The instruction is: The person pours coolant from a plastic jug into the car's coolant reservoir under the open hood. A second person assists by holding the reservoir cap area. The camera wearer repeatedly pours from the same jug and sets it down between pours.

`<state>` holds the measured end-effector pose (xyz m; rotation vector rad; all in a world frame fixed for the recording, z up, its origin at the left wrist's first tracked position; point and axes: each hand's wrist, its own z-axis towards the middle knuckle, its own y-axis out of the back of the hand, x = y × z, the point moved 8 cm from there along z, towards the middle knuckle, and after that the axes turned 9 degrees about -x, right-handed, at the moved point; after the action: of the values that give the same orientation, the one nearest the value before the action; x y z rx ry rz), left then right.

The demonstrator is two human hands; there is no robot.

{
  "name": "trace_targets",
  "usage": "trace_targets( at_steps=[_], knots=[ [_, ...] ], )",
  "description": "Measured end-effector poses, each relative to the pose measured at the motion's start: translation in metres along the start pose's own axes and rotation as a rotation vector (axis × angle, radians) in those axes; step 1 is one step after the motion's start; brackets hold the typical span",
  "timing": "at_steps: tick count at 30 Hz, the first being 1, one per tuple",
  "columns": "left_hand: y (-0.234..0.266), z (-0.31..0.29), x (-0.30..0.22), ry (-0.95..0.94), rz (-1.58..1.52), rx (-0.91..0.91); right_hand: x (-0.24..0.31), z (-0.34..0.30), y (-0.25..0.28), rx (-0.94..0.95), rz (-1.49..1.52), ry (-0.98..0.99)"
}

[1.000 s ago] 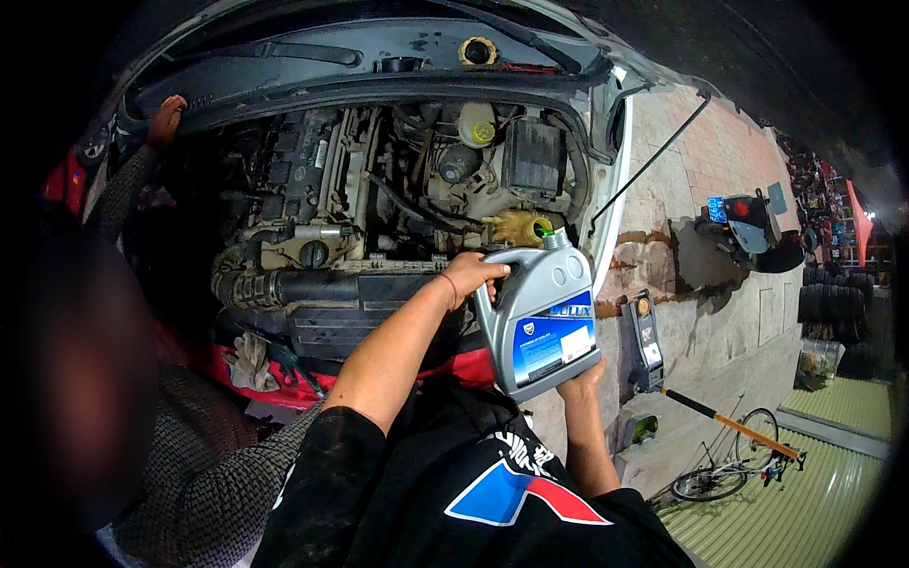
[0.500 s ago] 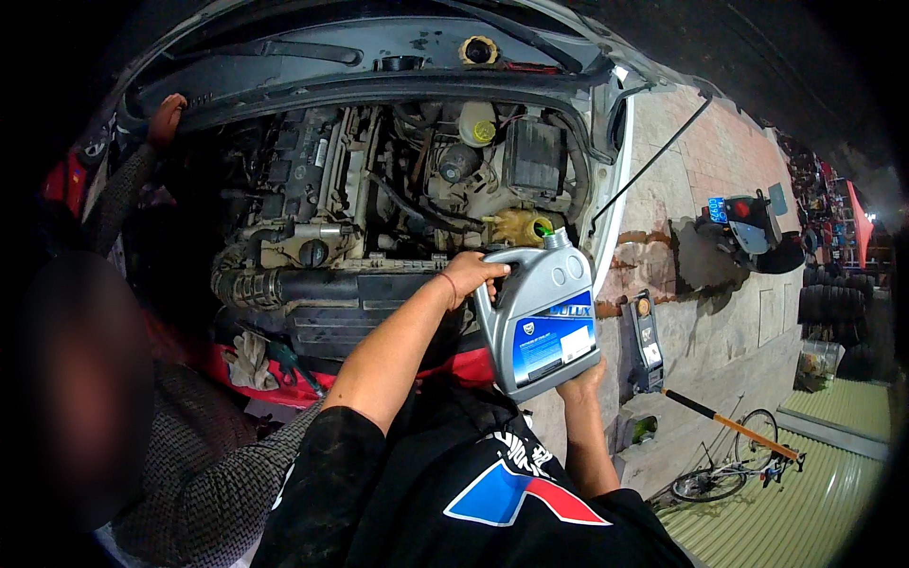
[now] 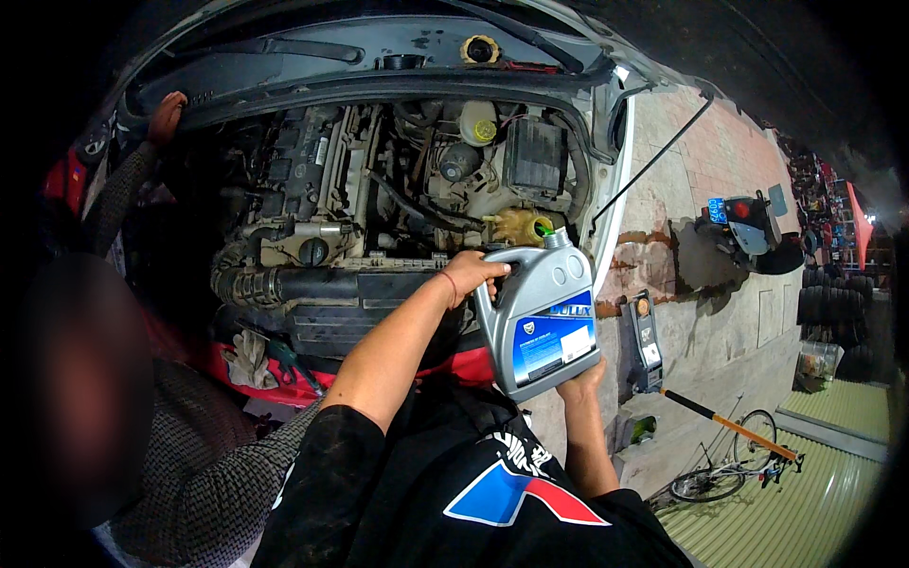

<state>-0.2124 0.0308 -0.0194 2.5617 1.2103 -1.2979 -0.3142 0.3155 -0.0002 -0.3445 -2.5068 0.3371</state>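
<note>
Our left hand is curled around the handle of a grey jug with a blue label, and our right hand cups its lower corner, the fingers partly hidden beneath. We have the jug over the front edge of an open engine bay, its neck just beside the mouth of a yellowed reservoir, where we see bright green liquid; we cannot tell whether neck and mouth touch. Farther in, we see a yellow cap and a black box. To our left, pale gloves lie on the red front edge, and a co-worker's hand rests at the bay's far left corner. To our right, on the paving, we see a floor jack, a scooter and, lower down, a bicycle.
</note>
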Motion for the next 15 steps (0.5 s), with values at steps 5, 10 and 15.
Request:
trace_targets(
  at_steps=[5,10,15],
  knots=[
    [0.0007,0.0017,0.0009,-0.008,0.009,0.002,0.0006,0.0007,-0.0006,0.032,0.006,0.005],
    [0.0006,0.0020,0.0015,-0.002,-0.002,0.009,0.0003,-0.0015,0.0024,-0.015,-0.011,0.012],
    [0.0011,0.0023,0.0030,0.015,-0.023,0.008,0.0003,-0.0011,-0.0002,0.010,-0.008,-0.003]
  ],
)
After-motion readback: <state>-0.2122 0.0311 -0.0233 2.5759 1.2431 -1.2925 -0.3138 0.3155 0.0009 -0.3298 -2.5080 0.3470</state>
